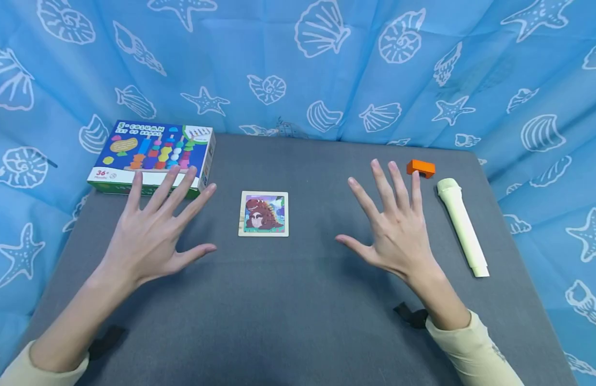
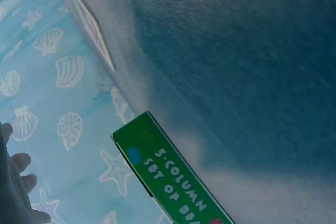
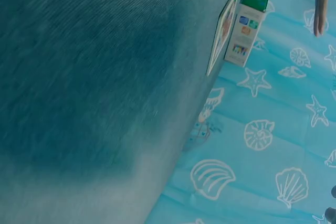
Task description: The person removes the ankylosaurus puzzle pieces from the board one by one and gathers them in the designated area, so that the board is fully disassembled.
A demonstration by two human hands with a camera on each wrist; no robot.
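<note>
Both hands hover over the grey table with fingers spread and nothing in them. My left hand (image 1: 150, 236) is nearest the bead set box (image 1: 153, 153), its fingertips overlapping the box's front edge in the head view. Between the hands lies a small square dinosaur puzzle (image 1: 263, 214) in a pale frame. My right hand (image 1: 396, 230) is spread to the right of the puzzle, close to an orange block (image 1: 421, 168) near the back edge. Farther right lies a pale yellow toy microphone (image 1: 463, 228). In the left wrist view, fingertips (image 2: 23, 166) show at the left edge.
The grey tabletop (image 1: 278, 311) ends at a back edge just behind the box and block. A blue curtain (image 1: 288, 64) with white shells and starfish hangs behind and at both sides. Dark straps (image 1: 414, 316) sit at the wrists.
</note>
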